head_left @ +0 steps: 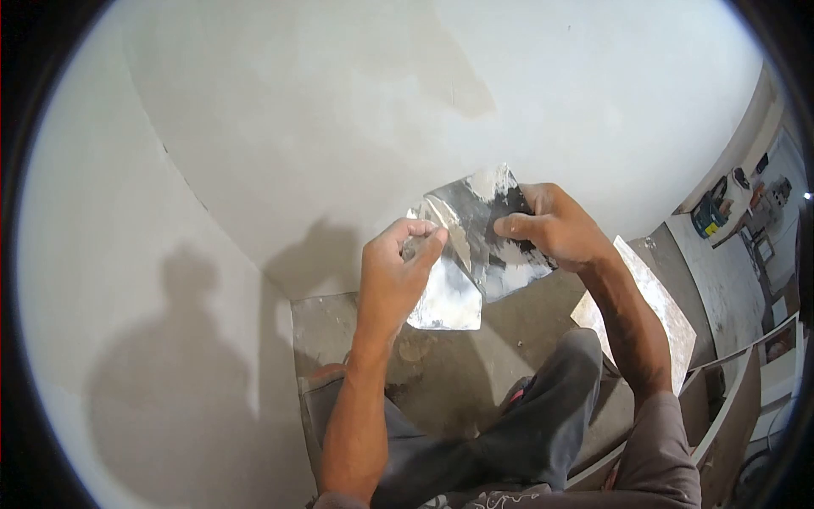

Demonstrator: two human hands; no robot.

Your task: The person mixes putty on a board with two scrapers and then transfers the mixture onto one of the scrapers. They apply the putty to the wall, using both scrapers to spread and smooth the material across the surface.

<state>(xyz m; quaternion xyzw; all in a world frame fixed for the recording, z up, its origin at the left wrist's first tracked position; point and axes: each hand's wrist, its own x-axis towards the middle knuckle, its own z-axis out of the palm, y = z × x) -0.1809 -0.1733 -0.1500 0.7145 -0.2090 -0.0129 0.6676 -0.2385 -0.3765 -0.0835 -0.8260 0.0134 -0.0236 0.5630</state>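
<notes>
My right hand (564, 227) grips a dark flat putty spreader (475, 208) by its right edge, thumb on the near face and fingers behind. Whitish putty is smeared over that face and along its edges. My left hand (400, 267) is closed in a pinch on a pale, shiny scraper blade (449, 299), whose lower part shows below the fingers. The blade overlaps the left side of the dark spreader, and the two seem to touch. My left fingers hide the blade's upper part. Both tools are held in front of the wall, above my knees.
A pale wall (339, 127) with a damp-looking patch (471, 93) meets another wall in a corner at left. My bent legs (543, 416) are below. A light board (657, 310) lies behind my right forearm. Farther right stand a dark bucket (708, 214) and assorted clutter.
</notes>
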